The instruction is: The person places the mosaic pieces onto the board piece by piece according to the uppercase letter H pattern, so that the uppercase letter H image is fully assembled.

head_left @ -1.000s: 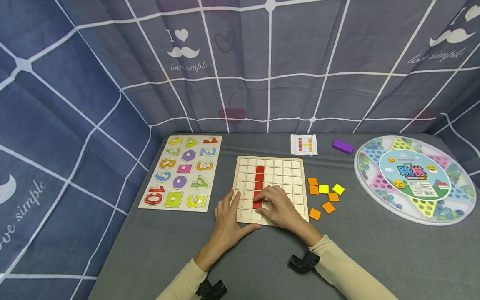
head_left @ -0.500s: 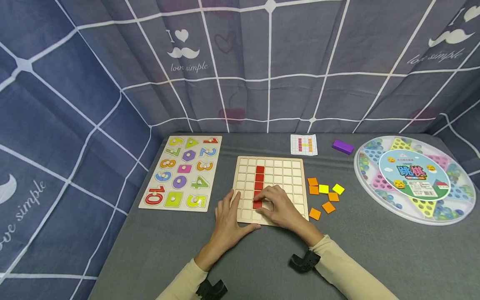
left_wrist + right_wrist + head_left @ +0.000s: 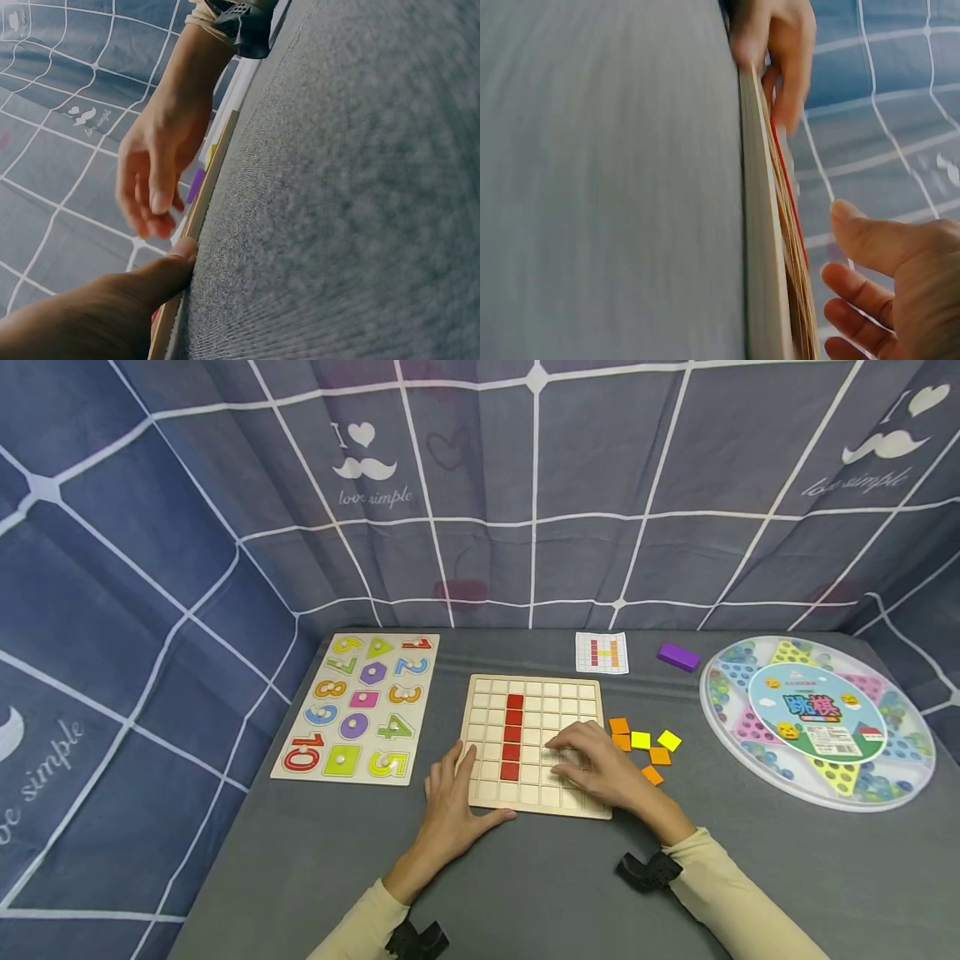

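Observation:
A wooden grid board (image 3: 487, 792) lies flat on the grey table, with several red square tiles (image 3: 512, 752) in one column left of its middle. My left hand (image 3: 450, 797) rests at the board's near left corner, fingers along the left edge; its thumb (image 3: 161, 277) touches the near edge in the left wrist view. Over the right half of the board hovers my right hand (image 3: 603, 768), fingers loosely bent. The right wrist view shows a gap between its thumb (image 3: 877, 240) and fingers, with nothing held.
Right of the board are loose orange tiles (image 3: 660, 756) and yellow tiles (image 3: 641, 741). Behind stand a pattern card (image 3: 602, 653) and a purple block (image 3: 678, 657). A number puzzle board (image 3: 345, 710) lies left, a round game board (image 3: 817, 793) far right.
My right hand has let go at the red column and moved right across the board, uncovering the lower red tiles. My left hand stays at the corner. The head view has shifted slightly.

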{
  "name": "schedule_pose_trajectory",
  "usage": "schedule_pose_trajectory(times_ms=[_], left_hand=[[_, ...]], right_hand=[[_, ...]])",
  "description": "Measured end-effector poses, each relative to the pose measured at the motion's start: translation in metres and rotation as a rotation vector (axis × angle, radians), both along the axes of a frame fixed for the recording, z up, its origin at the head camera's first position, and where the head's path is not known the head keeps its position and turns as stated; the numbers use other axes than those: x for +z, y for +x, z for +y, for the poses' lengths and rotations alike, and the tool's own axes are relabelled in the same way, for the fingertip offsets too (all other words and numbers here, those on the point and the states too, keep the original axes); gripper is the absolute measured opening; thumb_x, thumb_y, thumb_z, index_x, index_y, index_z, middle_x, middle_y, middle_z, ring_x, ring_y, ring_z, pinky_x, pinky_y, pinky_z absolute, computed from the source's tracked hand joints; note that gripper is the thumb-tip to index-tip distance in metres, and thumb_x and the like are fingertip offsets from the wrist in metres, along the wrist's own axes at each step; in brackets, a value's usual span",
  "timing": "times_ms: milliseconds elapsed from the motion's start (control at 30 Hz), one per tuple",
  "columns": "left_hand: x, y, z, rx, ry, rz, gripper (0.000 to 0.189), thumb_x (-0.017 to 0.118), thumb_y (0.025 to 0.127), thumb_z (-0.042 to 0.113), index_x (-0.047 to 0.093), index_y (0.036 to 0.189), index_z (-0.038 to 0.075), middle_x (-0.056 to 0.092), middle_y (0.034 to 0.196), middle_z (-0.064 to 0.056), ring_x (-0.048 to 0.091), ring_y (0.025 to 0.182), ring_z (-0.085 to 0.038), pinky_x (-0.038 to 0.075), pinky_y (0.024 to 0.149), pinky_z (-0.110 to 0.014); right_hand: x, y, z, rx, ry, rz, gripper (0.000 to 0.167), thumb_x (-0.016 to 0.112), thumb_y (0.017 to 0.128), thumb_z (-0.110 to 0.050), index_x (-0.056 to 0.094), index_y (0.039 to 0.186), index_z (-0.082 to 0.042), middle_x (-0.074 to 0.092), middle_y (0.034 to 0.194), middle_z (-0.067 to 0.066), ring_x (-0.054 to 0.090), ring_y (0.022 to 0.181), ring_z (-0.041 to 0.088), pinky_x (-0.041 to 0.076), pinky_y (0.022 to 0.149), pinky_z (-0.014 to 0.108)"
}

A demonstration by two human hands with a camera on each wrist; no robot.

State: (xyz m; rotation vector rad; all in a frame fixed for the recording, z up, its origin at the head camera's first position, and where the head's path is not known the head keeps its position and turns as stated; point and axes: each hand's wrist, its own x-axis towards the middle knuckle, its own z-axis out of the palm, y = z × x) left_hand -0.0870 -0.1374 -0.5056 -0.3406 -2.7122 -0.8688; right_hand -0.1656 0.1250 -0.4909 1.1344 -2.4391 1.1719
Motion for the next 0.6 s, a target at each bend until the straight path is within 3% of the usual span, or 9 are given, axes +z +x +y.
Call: schedule_pose_trajectory(times_ms=[333, 600], left_hand=[[0.001, -0.001, -0.001, 0.0, 0.008, 0.004, 0.109, 0.09, 0.061, 0.048, 0.041, 0.146, -0.001, 0.034, 0.15, -0.026, 0.039, 0.111, -0.034, 0.027, 0.086, -0.045], [0.002, -0.001, 0.002, -0.011, 0.009, 0.019, 0.109, 0.091, 0.061, 0.048, 0.043, 0.144, -0.002, 0.035, 0.149, -0.028, 0.039, 0.11, -0.035, 0.027, 0.085, -0.045]], right_hand=[[-0.003, -0.017, 0.074, -0.151, 0.101, -0.022, 0.035, 0.083, 0.077, -0.009, 0.069, 0.109, -0.01, 0.067, 0.107, 0.0, 0.053, 0.103, 0.018, 0.037, 0.091, 0.032], [-0.006, -0.017, 0.102, -0.225, 0.119, -0.035, 0.036, 0.081, 0.076, -0.003, 0.069, 0.109, -0.01, 0.067, 0.106, 0.002, 0.051, 0.099, 0.019, 0.037, 0.087, 0.028]])
